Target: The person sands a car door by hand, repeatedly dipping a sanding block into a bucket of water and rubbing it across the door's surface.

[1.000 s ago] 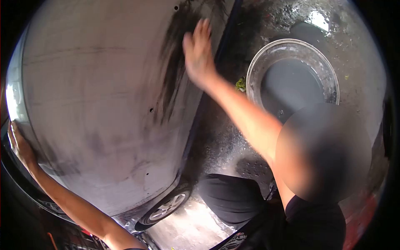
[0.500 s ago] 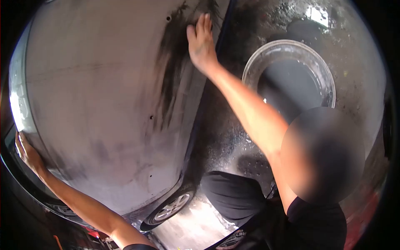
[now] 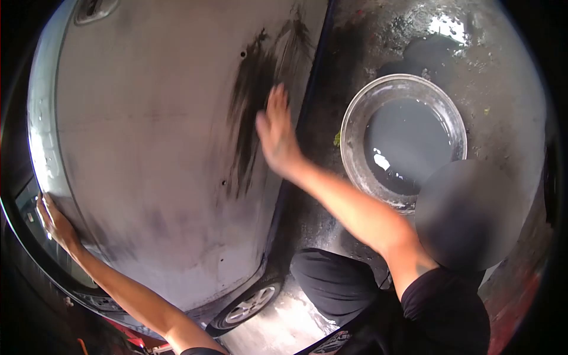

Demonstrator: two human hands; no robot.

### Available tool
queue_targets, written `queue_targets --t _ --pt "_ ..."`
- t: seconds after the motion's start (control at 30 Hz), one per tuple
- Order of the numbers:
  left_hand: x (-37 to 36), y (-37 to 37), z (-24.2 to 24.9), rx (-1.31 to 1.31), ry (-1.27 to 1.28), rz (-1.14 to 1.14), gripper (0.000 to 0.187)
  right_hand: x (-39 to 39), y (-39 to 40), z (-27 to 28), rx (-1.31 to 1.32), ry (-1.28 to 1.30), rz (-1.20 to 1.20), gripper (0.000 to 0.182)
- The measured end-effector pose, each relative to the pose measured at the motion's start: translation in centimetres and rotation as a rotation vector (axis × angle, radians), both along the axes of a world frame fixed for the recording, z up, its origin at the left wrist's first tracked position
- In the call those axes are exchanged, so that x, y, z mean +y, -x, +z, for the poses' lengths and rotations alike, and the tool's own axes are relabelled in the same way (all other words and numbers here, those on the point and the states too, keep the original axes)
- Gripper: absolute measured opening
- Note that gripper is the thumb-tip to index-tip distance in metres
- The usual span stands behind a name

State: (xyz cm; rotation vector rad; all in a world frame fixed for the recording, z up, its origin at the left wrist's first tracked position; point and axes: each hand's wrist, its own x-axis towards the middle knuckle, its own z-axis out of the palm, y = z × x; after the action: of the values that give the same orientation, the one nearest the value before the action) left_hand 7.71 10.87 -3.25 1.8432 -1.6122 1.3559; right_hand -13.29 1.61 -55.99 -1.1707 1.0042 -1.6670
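Observation:
My right hand lies flat against a dull grey car door, fingers stretched, at the edge of a dark smear. Nothing shows in it; its palm side is hidden. My left hand rests with extended fingers on the door's upper edge beside the window. No object shows in that hand either. Small dark holes dot the panel near the smear, and a recessed door handle sits at the top of the view.
A round metal-rimmed basin of greyish water stands on the wet, dark floor to the right. A car wheel is below the door, near my bent knee. A blurred round patch covers part of the right side.
My right hand has slid along the door, down the view and closer to me, beside the dark smear. My left hand stays at the window edge. The view has shifted slightly.

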Motion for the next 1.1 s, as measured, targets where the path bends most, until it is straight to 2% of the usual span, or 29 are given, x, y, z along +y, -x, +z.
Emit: queue_targets --t 0.03,0.1,0.17,0.23,0.3,0.43,0.5,0.6,0.7,0.8,0.87,0.97,1.0,1.03,1.1 --pt "0.0 -0.5 0.1 -0.035 -0.005 0.005 0.059 2.8 -1.9 -1.1 0.069 0.009 0.047 0.074" --pt "-0.2 -0.7 0.6 -0.040 -0.015 0.022 0.059 -0.5 -0.7 -0.8 0.033 0.017 -0.040 0.072" --pt "0.0 -1.4 0.6 -0.073 -0.018 -0.007 0.059 -9.9 3.4 0.3 -0.095 -0.048 -0.144 0.072" --pt "-0.1 -0.1 -0.2 -0.040 -0.022 0.015 0.059 -15.6 8.3 0.9 -0.065 -0.120 -0.106 0.072" --pt "0.3 0.1 0.0 -0.005 0.000 0.026 0.059 -13.6 6.2 0.0 -0.029 -0.034 -0.179 0.073" --pt "-0.1 -0.3 -0.4 -0.014 -0.024 -0.043 0.057 -0.8 0.8 -1.3 0.075 0.006 0.055 0.074" --pt "0.1 -0.8 0.1 0.004 -0.022 -0.037 0.056 -4.3 2.6 -0.5 0.021 -0.039 0.017 0.074" --pt "0.1 -1.1 0.4 -0.015 -0.024 -0.009 0.056 -14.6 7.3 0.2 -0.025 -0.080 -0.126 0.073" --pt "0.4 -0.4 -0.1 0.020 -0.014 -0.007 0.057 -11.5 4.9 -0.3 0.004 -0.013 -0.171 0.075" --pt "0.0 0.2 -0.6 0.041 -0.004 -0.032 0.057 -1.2 1.7 0.2 0.106 -0.034 0.057 0.074" --pt "0.1 0.2 -0.6 0.059 0.013 -0.030 0.057 -3.5 1.8 -0.2 0.071 -0.036 0.002 0.075" --pt "0.2 0.1 -0.3 0.011 -0.018 -0.027 0.056 -13.6 5.7 0.6 -0.055 -0.039 -0.170 0.075" --pt "0.4 0.0 -0.4 0.015 -0.025 -0.016 0.056 -16.3 7.3 0.8 0.157 0.004 -0.248 0.076" --pt "0.6 -0.1 -0.6 -0.001 -0.026 -0.002 0.056 -15.0 7.9 1.3 -0.102 -0.092 -0.116 0.078" --pt "0.2 0.5 -0.5 -0.036 0.007 -0.005 0.056 -12.5 3.7 -1.1 0.018 0.012 -0.157 0.078"
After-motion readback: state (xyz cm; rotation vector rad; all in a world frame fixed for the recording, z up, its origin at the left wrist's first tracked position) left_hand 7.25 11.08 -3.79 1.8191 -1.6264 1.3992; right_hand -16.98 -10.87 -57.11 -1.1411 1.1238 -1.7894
